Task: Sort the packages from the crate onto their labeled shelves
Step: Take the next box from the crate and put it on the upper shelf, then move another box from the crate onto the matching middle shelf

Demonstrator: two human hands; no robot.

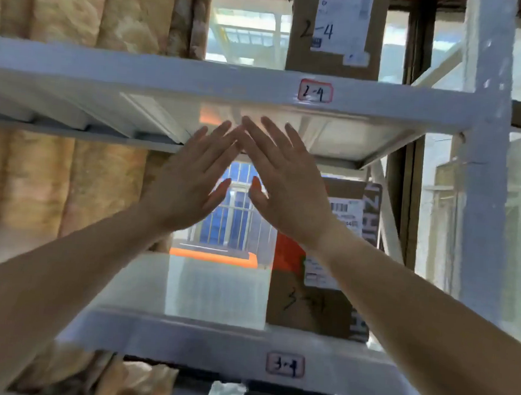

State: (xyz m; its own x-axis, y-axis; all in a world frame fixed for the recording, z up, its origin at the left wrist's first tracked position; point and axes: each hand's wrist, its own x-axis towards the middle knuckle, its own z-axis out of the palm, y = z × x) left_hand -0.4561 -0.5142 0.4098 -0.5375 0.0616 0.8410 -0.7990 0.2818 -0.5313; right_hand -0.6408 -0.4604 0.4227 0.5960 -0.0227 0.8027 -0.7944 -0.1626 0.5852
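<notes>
From the head view, the left hand [189, 180] and the right hand [288, 184] are raised before the rack. Their fingers [276, 133] are straight and spread, hold nothing, and the tips cross. A cardboard box marked 2-4 [299, 58] stands on the upper shelf [138, 71], above the 2-4 tag [315, 91]. A box marked 3-4 [307, 308] sits on the lower shelf [181, 343], above the 3-4 tag [285, 365].

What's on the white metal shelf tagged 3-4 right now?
A brown cardboard box handwritten 3-4, with a white barcode label, stands at the shelf's right end. The open right hand and forearm cover the box's upper left, so anything there is hidden.
</notes>
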